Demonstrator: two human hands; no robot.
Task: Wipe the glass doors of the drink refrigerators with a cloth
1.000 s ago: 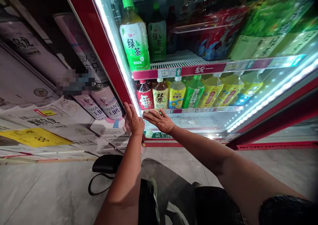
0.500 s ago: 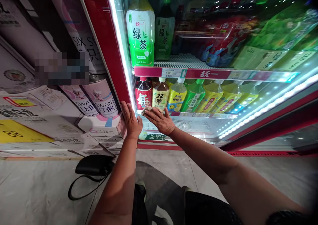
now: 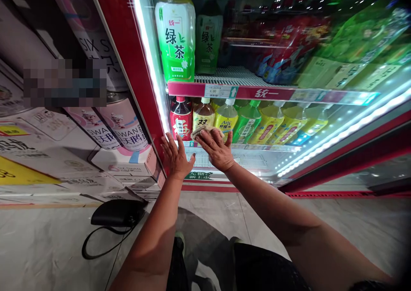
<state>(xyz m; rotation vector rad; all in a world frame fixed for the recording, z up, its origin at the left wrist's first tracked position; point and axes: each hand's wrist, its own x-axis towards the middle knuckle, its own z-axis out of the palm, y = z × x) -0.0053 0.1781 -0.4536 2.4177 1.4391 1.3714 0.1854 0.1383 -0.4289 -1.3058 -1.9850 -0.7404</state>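
My right hand (image 3: 218, 153) presses a beige cloth (image 3: 198, 131) flat against the glass door front of a lit drinks cooler. The cloth bunches around and under my fingertips, in front of a bottle with a cream label (image 3: 203, 116). To its left, my left hand (image 3: 178, 159) lies open with its fingers spread, near the cooler's red frame (image 3: 148, 107) and the lower left of the glass. Behind the fingers stands a dark bottle with a red label (image 3: 180, 122). My left hand holds nothing.
Large green tea bottles (image 3: 176, 43) fill the upper shelf, above a red shelf strip (image 3: 237, 91). Stacked cartons (image 3: 128, 161) and pink cans (image 3: 123, 122) border the cooler on the left. A black bag (image 3: 115, 213) with a strap lies on the grey tiled floor (image 3: 253, 222).
My right hand has slid the cloth to the right across the glass. My left hand has shifted slightly right and its fingers are more spread. The view has turned a little.
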